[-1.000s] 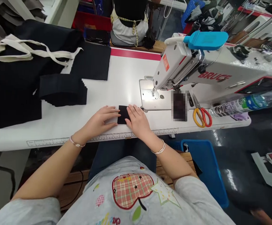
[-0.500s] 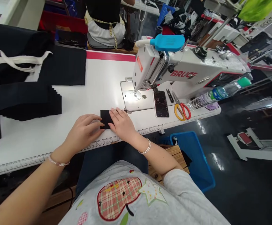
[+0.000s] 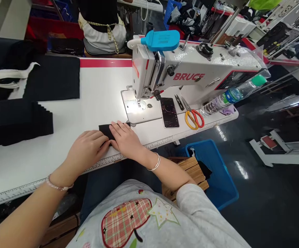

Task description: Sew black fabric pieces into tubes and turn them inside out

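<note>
A small black fabric piece (image 3: pixel 104 129) lies on the white sewing table, near its front edge and left of the needle plate. My right hand (image 3: pixel 125 140) rests flat over its right part, fingers stretched out. At the left, my left hand (image 3: pixel 89 147) pinches the fabric's near edge, fingertips close to my right thumb; the exact grip is partly hidden. Just beyond stands the sewing machine (image 3: pixel 162 74), its needle above the metal plate (image 3: pixel 131 112).
Stacked black fabric pieces (image 3: pixel 17 120) and larger black cloth (image 3: pixel 52 77) occupy the left. A phone (image 3: pixel 169 113), thread snips (image 3: pixel 179 102), scissors (image 3: pixel 194 119) and a bottle (image 3: pixel 232 96) sit right. A blue bin (image 3: pixel 216 172) stands below. A person sits across.
My left thumb and fingers have closed at the fabric's near edge, beside my right thumb. My right hand stays flat on the piece. The whole view has shifted somewhat.
</note>
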A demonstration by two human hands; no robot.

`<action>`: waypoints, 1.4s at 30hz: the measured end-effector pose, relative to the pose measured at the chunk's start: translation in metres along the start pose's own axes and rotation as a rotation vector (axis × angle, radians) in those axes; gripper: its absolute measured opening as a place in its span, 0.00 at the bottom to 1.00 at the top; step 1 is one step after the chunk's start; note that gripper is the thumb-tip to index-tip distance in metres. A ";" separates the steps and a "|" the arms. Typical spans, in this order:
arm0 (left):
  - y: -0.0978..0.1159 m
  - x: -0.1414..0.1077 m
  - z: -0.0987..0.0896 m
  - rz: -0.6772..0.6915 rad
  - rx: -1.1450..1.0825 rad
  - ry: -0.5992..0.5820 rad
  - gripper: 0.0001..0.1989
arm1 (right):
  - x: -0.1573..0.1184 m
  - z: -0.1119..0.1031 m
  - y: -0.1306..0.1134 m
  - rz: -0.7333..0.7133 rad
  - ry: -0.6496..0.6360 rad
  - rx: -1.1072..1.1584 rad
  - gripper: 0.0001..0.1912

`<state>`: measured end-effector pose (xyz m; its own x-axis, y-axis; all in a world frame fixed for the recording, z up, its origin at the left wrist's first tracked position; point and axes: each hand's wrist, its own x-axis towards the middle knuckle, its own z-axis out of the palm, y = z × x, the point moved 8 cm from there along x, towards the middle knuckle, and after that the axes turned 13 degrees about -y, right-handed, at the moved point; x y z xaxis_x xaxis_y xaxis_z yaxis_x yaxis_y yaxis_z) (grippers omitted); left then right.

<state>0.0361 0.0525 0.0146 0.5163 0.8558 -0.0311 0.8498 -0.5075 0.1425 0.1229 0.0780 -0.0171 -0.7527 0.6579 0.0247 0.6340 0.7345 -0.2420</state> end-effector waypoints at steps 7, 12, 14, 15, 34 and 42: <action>0.019 0.010 -0.003 -0.044 0.224 -0.032 0.17 | -0.035 0.002 0.015 -0.086 -0.011 0.003 0.27; 0.029 0.011 0.002 -0.029 0.343 -0.059 0.17 | -0.056 -0.002 0.017 -0.047 -0.055 -0.026 0.26; 0.031 0.012 0.004 -0.027 0.355 -0.063 0.17 | -0.058 -0.002 0.016 -0.040 -0.068 -0.033 0.27; 0.032 0.012 0.005 -0.027 0.354 -0.059 0.17 | -0.058 -0.002 0.016 -0.039 -0.071 -0.032 0.27; 0.037 0.021 0.014 -0.041 0.182 0.027 0.16 | -0.080 -0.008 0.034 0.030 0.026 0.066 0.20; 0.046 0.020 -0.004 -0.044 0.183 0.106 0.15 | -0.047 -0.040 0.032 0.151 0.078 0.106 0.22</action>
<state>0.0852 0.0466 0.0248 0.4728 0.8782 0.0727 0.8812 -0.4712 -0.0394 0.1855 0.0776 0.0126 -0.6320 0.7731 0.0544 0.7134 0.6077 -0.3491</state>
